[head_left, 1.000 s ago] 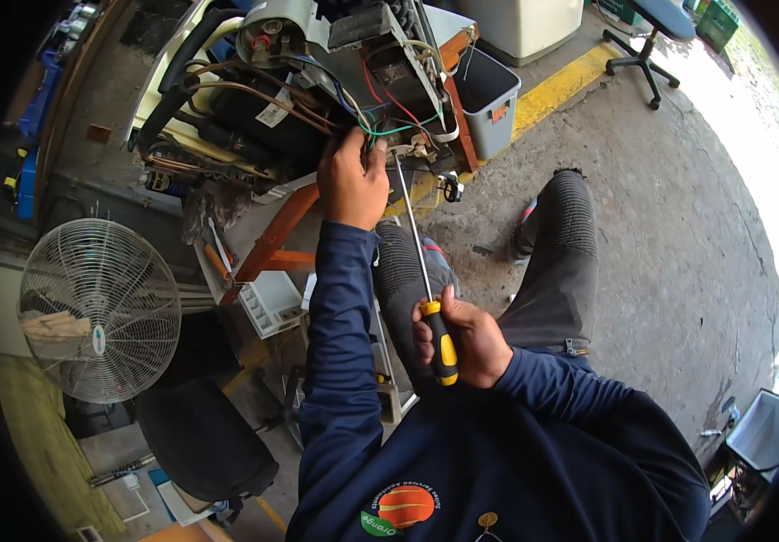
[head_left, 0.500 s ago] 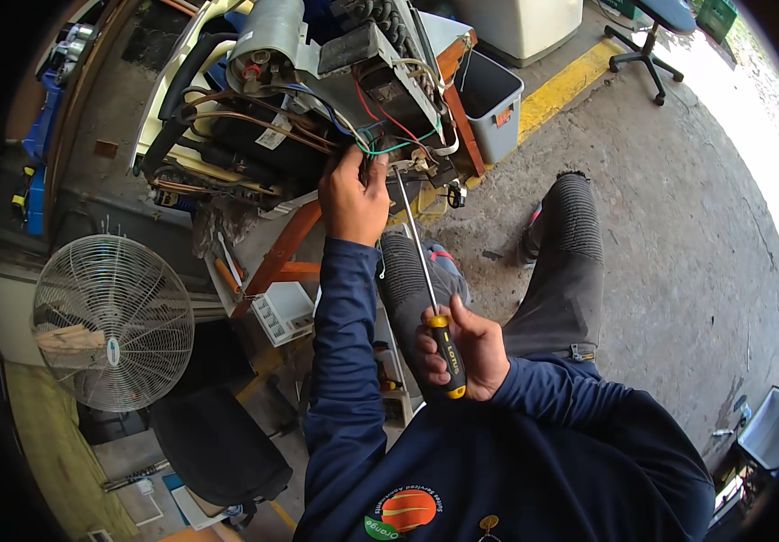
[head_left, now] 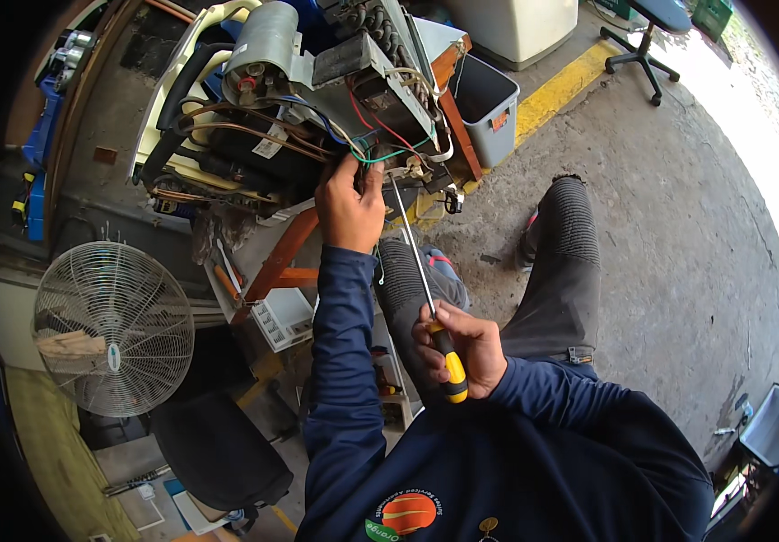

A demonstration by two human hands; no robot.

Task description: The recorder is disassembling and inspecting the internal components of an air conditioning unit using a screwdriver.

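A long-shafted screwdriver with a black and yellow handle sits in my right hand. My thumb and fingers close round the upper handle near the shaft. The shaft slants up and left, its tip at the small parts on the lower edge of an opened air-conditioner-like unit. Just left of that tip, my left hand reaches up into the unit with fingers bent beneath the green wire. Its fingertips are partly hidden, so what they grip is unclear. Copper pipes and a metal cylinder lie left of the wires.
An orange-brown wooden stand bears the unit. A grey bin is at its right, with a wheeled chair farther back. A round fan and a black seat are at the left. My knees are below the unit.
My right fingers have shifted up the screwdriver handle toward the shaft, and the handle has turned to show more yellow. My left hand stays nearly where it was.
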